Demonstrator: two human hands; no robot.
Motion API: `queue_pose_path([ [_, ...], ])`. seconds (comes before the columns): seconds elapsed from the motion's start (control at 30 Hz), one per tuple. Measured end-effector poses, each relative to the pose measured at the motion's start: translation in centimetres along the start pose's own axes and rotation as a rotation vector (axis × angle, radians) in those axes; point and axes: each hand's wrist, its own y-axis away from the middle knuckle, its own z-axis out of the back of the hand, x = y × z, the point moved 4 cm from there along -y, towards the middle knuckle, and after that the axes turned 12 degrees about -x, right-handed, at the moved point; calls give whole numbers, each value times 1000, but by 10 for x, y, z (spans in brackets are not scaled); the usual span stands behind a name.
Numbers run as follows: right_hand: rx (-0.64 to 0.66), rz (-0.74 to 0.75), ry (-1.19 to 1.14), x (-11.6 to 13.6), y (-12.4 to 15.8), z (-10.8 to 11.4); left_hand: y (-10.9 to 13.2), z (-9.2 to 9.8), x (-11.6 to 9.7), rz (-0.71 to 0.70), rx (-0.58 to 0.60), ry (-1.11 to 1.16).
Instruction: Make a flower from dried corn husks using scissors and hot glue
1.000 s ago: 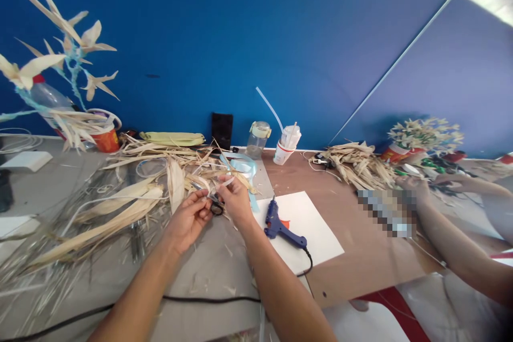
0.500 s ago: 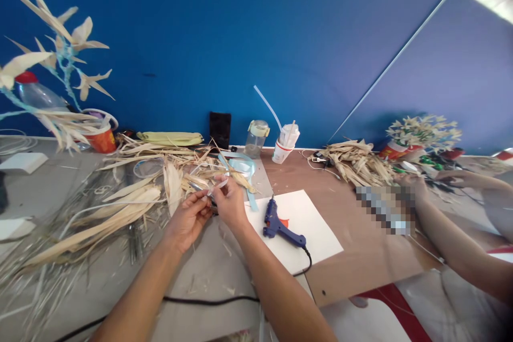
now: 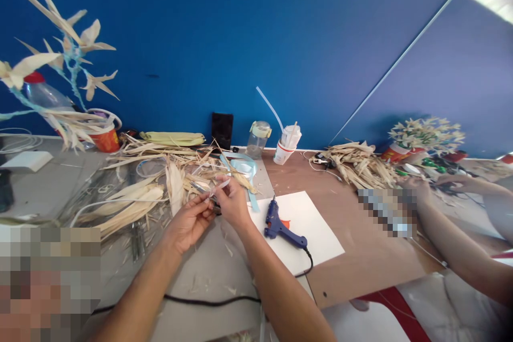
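In the head view, the left hand (image 3: pixel 191 223) and right hand (image 3: pixel 233 204) meet over the worktop (image 3: pixel 352 270). Each grip is a small pinch, finger and thumb close together. Both seem to have hold of one thin whitish strip (image 3: pixel 222 186), which lies slanted between the fingertips, by the near right side of the corn husks (image 3: pixel 140 208). What it is made of, I can't tell.

To work it well, pinch softly close to the joining spot, hold the left hand steady and let the right hand do the small turns. A hard tug might tear it.

The husks crowd the far and left sides. The blue glue gun (image 3: pixel 276 222) lies on white paper (image 3: pixel 320 243) just right of the right arm, so elbows should mind it. The black cord (image 3: pixel 216 302) runs under both arms. The most room is right of the paper, before the other person's arm (image 3: pixel 452 240).
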Motion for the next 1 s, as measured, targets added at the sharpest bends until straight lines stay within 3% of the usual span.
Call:
queue_pose_path([
  [0.67,47,-65,-68,1,-1,-1,-2,4,-1,13,64,16],
  [1.0,82,-184,-194,-4,-2,-5,-3,5,-1,-24,49,-58],
])
